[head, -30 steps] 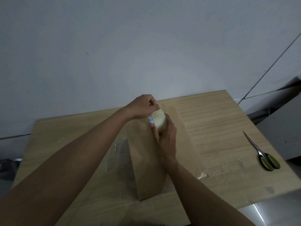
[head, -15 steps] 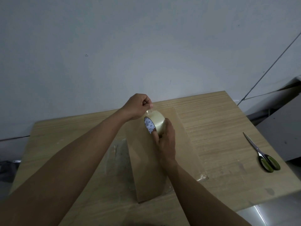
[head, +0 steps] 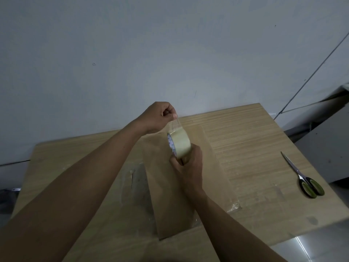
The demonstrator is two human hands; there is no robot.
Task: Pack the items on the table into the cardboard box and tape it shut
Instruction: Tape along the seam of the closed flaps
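- Reaching in from the lower left, a bare forearm is seen crossing the table, a pale wooden top set against a grey wall.
- A greyish, shiny patch is seen just left of the box's top face. Whether it is the box's taped side or film lying on the table cannot be told.
- The left hand is held above the far end of the box with its fingers curled, and the free end of a clear tape strip is pinched between thumb and forefinger.
- The strip is drawn down and to the right onto the tape roll, a pale yellowish roll with a white printed core, which is held on edge in the air over the box.
- The roll is gripped from below by the right hand, whose fingers are wrapped round its near side.
- The cardboard box is laid on the middle of the table beneath both hands. Its long side runs from the near edge toward the wall, and its brown top is closed and flat.
- A small crumpled scrap of clear tape is seen on the table just beside the box's near right corner.
- The scissors are laid well apart to the right, with blades closed and pointed away and dark, green-lined handles turned toward the near edge.
- A thin cable is strung diagonally across the wall at the far right.
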